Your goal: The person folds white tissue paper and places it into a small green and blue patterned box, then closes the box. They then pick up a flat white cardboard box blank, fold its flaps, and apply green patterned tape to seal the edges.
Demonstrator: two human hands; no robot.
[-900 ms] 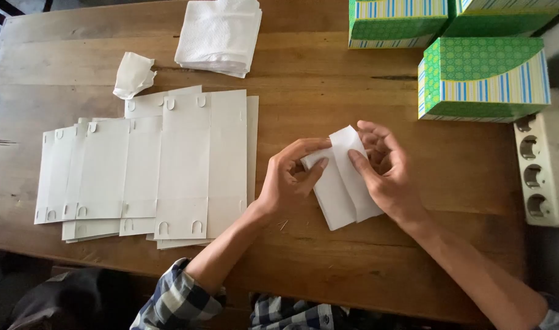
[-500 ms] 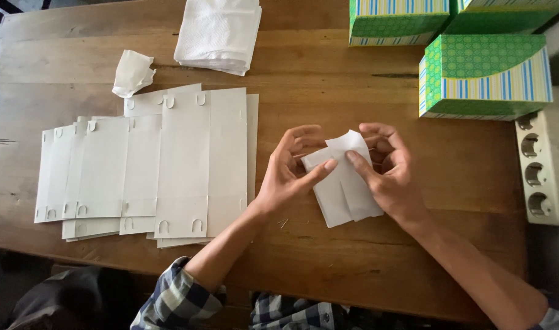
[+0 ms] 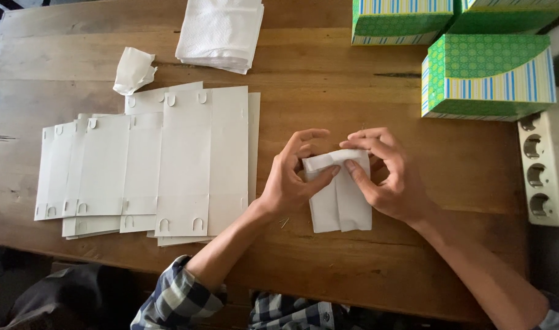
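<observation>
Table (image 3: 304,256): a worn wooden top that carries everything in view.
Flat card blanks (image 3: 151,165): a fanned, overlapping spread of white die-cut sheets with small slots at their ends, lying left of the hands. None of these is folded, so most of the work appears to remain.
Green boxes (image 3: 484,76): finished-looking cartons with striped bands, grouped at the far right corner of the table, well apart from the hands. They are read here as completed items, though this is a judgement.
Tissue stack (image 3: 221,30): a pile of white sheets at the far edge, untouched.
Folded white sheet (image 3: 340,195): the piece in hand, lying on the table just right of the blanks. Its lower part is already folded into a narrow packet; its top edge is turned over but not yet pressed flat, so this piece seems about midway.
Left hand (image 3: 292,180): grip half closed, thumb pressed on the turned-over top edge, other fingers curled above it.
Right hand (image 3: 389,177): grip closed lightly, fingertips (image 3: 351,165) pinching the same top fold. Whether the thumb lies beneath the sheet cannot be told.
Crumpled scrap (image 3: 134,68): a small white wad near the tissue stack, set aside.
</observation>
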